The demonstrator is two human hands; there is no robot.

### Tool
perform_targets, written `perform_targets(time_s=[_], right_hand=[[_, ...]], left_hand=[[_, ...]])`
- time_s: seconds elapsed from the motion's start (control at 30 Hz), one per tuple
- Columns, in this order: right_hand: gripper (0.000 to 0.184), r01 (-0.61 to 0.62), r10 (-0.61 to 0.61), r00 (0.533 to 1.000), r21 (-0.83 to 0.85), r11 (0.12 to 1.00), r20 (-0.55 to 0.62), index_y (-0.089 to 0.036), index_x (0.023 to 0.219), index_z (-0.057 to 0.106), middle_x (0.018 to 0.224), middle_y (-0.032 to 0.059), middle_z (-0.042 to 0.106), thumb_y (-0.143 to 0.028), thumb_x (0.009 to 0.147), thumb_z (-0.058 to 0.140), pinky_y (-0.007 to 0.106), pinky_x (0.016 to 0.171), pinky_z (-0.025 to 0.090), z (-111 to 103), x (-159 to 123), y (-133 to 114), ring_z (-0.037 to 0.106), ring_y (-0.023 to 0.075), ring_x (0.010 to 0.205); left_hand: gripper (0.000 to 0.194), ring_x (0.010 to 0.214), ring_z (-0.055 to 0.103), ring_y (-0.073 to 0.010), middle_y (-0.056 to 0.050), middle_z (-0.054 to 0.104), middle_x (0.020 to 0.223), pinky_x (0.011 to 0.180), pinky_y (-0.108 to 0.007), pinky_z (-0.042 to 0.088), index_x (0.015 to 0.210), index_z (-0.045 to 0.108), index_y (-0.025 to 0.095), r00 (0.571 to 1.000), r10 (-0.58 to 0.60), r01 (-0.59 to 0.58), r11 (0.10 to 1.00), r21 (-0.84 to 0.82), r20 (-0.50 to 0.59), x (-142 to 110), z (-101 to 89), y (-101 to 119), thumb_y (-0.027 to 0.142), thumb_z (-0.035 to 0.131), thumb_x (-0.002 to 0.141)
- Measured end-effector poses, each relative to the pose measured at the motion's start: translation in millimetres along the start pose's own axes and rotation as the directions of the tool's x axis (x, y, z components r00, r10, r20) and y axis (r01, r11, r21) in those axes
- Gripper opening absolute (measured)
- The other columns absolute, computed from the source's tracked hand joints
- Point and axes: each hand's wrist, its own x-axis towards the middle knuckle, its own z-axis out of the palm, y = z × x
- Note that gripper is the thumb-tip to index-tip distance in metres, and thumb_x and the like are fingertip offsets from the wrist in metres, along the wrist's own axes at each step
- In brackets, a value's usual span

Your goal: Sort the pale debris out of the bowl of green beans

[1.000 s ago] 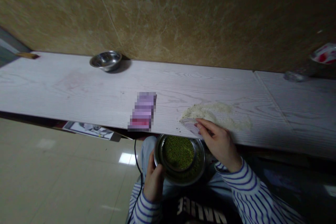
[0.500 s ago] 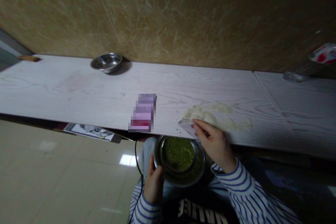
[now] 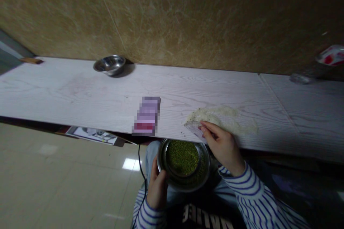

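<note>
My left hand (image 3: 157, 185) grips the left rim of a steel bowl (image 3: 206, 171), thumb on top, below the table's front edge. Small green beans (image 3: 184, 157), like mung beans, lie inside it. At the table edge, my right hand (image 3: 221, 145) pinches a thin, see-through plastic piece (image 3: 194, 128) between thumb and fingers. Its exact kind is unclear. The piece lies low against a spread heap of whitish, rice-like grains (image 3: 220, 116) mixed with dark specks at the left end. A few dark bits sit left of the plastic piece.
On the pale wood-grain table (image 3: 67, 93), a blurred-out phone-like slab (image 3: 147, 116) lies left of the grains. A smaller steel bowl (image 3: 110, 66) stands near the wall. A clear bottle (image 3: 313, 71) lies at far right. A black cable (image 3: 142, 170) hangs by my left arm.
My right hand has shifted slightly right with the plastic piece, at the left end of the grain heap. My left hand and the bowl look unmoved.
</note>
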Motion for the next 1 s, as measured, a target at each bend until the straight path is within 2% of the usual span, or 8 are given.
perform_targets(time_s=[0.2,0.4,0.7,1.0], right_hand=[[0.028,0.013,-0.013,1.000,0.010,1.000,0.006,-0.022,0.111,0.074,0.100,0.0077,0.079,-0.029,0.092,0.055,0.033,0.075,0.063,0.3,-1.6,-3.1,0.077,0.0218,0.079],[0.029,-0.007,0.007,1.000,-0.001,1.000,0.008,-0.020,0.111,0.075,0.101,0.0091,0.079,-0.029,0.092,0.054,0.035,0.076,0.063,0.1,1.3,0.3,0.077,0.0224,0.079],[0.031,-0.020,0.019,1.000,0.028,0.999,0.007,-0.019,0.114,0.074,0.105,0.0100,0.078,-0.031,0.093,0.055,0.035,0.078,0.063,-1.7,4.3,4.3,0.077,0.0227,0.083],[0.028,0.059,-0.060,0.997,0.017,0.998,0.045,-0.019,0.111,0.075,0.106,0.0084,0.078,-0.028,0.092,0.055,0.034,0.083,0.062,-2.8,6.0,1.9,0.076,0.0222,0.091]], left_hand=[[0.060,0.130,0.052,-0.0344,-0.005,0.068,0.129,0.109,-0.049,0.040,0.127,0.064,0.031,1.000,0.016,-0.016,1.000,0.019,0.012,1.1,0.7,-0.6,0.025,0.070,0.067],[0.058,0.125,0.056,-0.0356,-0.003,0.072,0.118,0.107,-0.050,0.042,0.121,0.068,0.031,1.000,0.004,-0.003,1.000,0.025,-0.019,1.9,1.5,-1.8,0.023,0.072,0.063],[0.060,0.130,0.052,-0.0348,-0.003,0.070,0.127,0.109,-0.049,0.039,0.123,0.064,0.030,1.000,-0.004,0.004,1.000,0.002,-0.017,1.2,0.4,-1.2,0.023,0.071,0.064],[0.062,0.133,0.049,-0.0333,-0.005,0.065,0.134,0.111,-0.046,0.037,0.126,0.063,0.027,1.000,0.016,-0.016,1.000,0.026,0.004,0.3,4.8,3.3,0.024,0.070,0.065]])
